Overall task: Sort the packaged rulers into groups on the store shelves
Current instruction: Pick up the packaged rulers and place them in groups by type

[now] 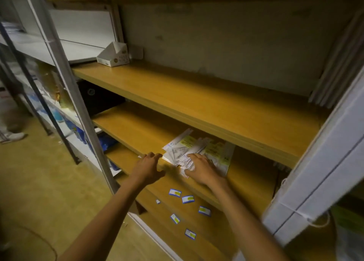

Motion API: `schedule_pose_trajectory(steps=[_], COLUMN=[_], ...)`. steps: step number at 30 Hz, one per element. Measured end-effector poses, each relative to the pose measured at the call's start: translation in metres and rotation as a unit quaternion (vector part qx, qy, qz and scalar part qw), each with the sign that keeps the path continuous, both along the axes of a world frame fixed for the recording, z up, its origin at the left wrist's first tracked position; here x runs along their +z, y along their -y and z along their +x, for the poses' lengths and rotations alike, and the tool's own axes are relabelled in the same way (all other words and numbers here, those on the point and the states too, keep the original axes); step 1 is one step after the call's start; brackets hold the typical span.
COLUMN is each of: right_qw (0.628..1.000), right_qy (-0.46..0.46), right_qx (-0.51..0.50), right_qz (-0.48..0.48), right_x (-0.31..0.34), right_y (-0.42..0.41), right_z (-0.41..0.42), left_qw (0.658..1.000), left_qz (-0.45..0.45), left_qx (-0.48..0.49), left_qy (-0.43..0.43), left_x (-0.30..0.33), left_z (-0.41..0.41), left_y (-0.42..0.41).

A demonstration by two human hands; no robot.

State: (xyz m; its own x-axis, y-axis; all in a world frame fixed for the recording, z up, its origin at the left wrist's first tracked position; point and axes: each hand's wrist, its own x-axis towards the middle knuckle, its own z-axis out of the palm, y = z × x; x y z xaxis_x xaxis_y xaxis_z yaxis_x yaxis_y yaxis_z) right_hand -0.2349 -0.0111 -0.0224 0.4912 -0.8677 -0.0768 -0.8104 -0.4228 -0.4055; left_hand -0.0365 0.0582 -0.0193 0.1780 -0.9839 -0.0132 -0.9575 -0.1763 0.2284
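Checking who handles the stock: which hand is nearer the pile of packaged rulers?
Right. The right hand rests on the pile of packaged rulers; the left hand is beside it, at the shelf edge.

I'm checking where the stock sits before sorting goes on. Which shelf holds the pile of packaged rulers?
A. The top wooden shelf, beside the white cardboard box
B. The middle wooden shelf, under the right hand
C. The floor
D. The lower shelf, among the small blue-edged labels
B: the pile of packaged rulers lies on the middle wooden shelf, with the right hand resting on it.
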Motion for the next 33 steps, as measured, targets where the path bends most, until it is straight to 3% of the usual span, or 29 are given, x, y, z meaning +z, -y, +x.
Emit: schedule_pose_trajectory(steps=[9,17,25,33], right_qw=[0.993,0.968,0.944,0.938], right_qy=[0.001,0.050,0.000,0.006], right_qx=[-0.115,-0.245,-0.331,-0.344], right_qz=[0.018,0.019,-0.010,-0.035], right_x=[-0.010,-0.013,-0.016,-0.014], right_y=[0.049,0.039,0.008,-0.005], right_z=[0.021,0.057,0.045,0.037], left_qw=[0.995,0.975,0.973,0.961], left_qz=[0.020,0.040,0.033,0.050], left_qx=[-0.097,-0.217,-0.212,-0.155], left_qy=[-0.021,-0.022,-0.081,-0.224], left_x=[-0.011,-0.027,-0.040,-0.033], left_z=[0.039,0.047,0.036,0.049], left_y=[0.094,0.134,0.148,0.153])
